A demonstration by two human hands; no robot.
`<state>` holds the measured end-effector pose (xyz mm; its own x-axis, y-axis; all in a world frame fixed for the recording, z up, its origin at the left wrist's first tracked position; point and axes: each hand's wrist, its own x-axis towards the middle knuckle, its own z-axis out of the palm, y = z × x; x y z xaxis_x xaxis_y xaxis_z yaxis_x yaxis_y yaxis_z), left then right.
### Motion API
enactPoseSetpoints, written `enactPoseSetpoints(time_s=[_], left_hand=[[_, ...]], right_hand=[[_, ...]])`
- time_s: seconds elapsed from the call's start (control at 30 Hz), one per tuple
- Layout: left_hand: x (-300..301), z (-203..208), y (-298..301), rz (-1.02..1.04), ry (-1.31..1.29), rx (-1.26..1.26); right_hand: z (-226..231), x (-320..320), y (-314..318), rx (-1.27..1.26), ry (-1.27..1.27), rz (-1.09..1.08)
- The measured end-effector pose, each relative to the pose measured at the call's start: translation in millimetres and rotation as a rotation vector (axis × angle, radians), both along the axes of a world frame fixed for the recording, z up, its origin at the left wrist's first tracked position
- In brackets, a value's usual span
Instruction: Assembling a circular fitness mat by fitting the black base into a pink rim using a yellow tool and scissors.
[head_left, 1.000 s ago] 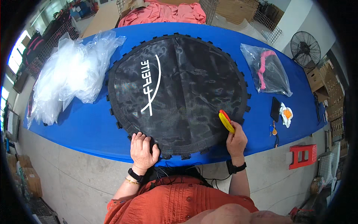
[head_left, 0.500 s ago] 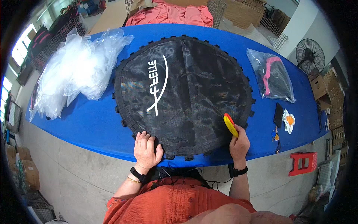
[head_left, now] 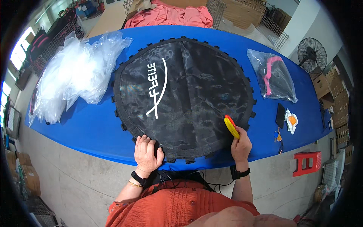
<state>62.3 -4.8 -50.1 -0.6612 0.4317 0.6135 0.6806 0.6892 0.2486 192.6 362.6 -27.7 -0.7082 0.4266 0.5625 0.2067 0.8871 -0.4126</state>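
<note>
A round black trampoline mat (head_left: 204, 94), with a white printed mark and short tabs around its rim, lies flat on the blue-covered table (head_left: 87, 130). My left hand (head_left: 148, 155) rests on the mat's near left edge, fingers laid forward and thumb apart, holding nothing. Near the mat's lower right edge, my right hand (head_left: 241, 145) is closed on a slim, curved yellow-and-red hand tool (head_left: 231, 126). That tool points forward and left over the mat; its lower end is hidden in my fingers, and its exact kind is unclear.
Clear plastic bags (head_left: 79, 72) are heaped on the table's left. At the right lie a bag with black and pink contents (head_left: 272, 75), a black phone-like object (head_left: 280, 115), a crumpled white wrapper (head_left: 291, 122) and keys (head_left: 279, 138). A red stool (head_left: 307, 164) stands on the floor.
The view has shifted slightly, moving the whole scene a little left in the picture. Both hands and the mat keep nearly the same places relative to each other.
</note>
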Motion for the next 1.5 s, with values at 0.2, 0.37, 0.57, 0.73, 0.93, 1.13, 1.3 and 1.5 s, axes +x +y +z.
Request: enactPoseSetpoints(time_s=[0.2,0.37,0.57,0.73,0.93,1.13,1.3,1.5], left_hand=[[0.0,-0.9,0.5,0.001,0.002,-0.001],[0.3,-1.1,-0.2,-0.006,-0.004,0.003],[0.0,0.2,0.2,-0.021,-0.019,0.022],[-0.4,-2.0,0.1,-0.027,-0.014,0.028],[0.1,-1.3,0.5,-0.028,-0.005,0.026],[0.9,-1.6,0.4,-0.006,0.004,0.014],[0.1,2.3,0.9,0.001,0.010,0.030],[-1.8,2.8,2.0,-0.021,0.032,0.041]], right_hand=[[-1.9,1.8,1.6,0.018,-0.023,-0.012],[-2.1,1.1,1.4,0.023,-0.005,-0.005],[-3.8,0.8,2.6,0.026,0.002,-0.001],[-7.2,1.2,3.7,0.034,0.006,-0.003],[-4.3,1.8,2.2,0.052,0.031,0.007],[-7.0,1.0,3.7,0.081,0.040,0.022],[-4.9,-3.1,1.3,0.098,0.083,0.038],[-4.6,0.2,2.5,0.065,0.008,0.028]])
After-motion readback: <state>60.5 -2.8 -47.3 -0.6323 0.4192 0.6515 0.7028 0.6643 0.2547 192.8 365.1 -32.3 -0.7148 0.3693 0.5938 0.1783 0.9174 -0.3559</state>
